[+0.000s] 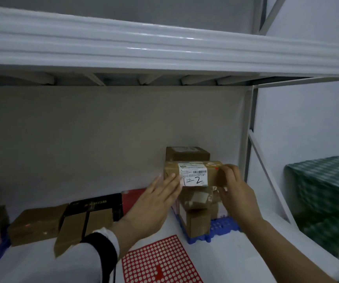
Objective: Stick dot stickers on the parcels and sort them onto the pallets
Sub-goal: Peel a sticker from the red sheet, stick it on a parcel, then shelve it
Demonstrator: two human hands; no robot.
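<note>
A brown cardboard parcel (213, 174) with a white label marked "2" and a red dot sticker near its top right sits on top of a stack of parcels on a blue pallet (221, 227). My right hand (236, 188) grips the parcel's right end. Flat against the parcel's left side rests my left hand (156, 201), fingers straight and together. A red sheet of dot stickers (160, 262) lies on the white shelf below my hands.
Another brown box (187, 154) stands behind the stack against the wall. To the left lie a black box (97, 205), a red box (131, 197) and several brown boxes (33, 225). A white shelf beam (164, 45) hangs overhead. A green patterned bundle (327, 197) sits right.
</note>
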